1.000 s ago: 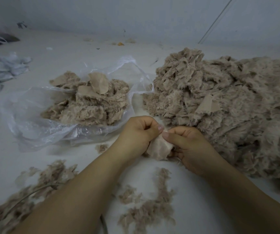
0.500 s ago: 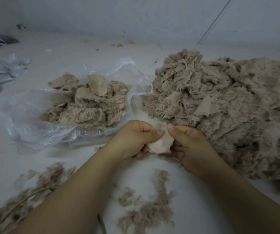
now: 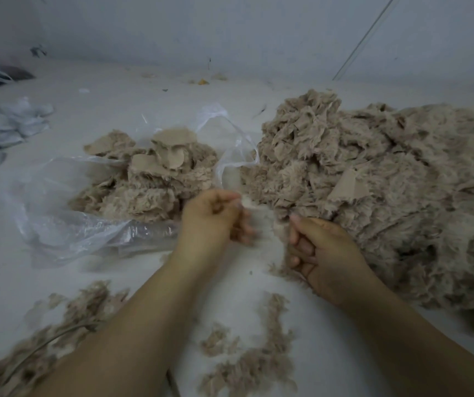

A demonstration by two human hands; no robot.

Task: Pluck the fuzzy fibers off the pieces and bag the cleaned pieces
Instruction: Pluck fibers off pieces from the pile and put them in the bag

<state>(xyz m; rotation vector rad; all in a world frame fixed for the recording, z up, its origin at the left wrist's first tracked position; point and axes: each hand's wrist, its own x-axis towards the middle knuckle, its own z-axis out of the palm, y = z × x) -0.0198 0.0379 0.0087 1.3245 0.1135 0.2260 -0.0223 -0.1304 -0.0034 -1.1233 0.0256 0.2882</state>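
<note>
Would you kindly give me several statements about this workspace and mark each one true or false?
1. The clear plastic bag lies left of both hands. True.
2. The large heap of fuzzy beige fabric pieces sits on the left. False: it is on the right.
3. Loose plucked beige fibers lie on the white surface near the forearms. True.
4. The bag is empty. False: it holds beige pieces.
5. The right hand rests flat, fingers straight. False: its fingers are curled.
</note>
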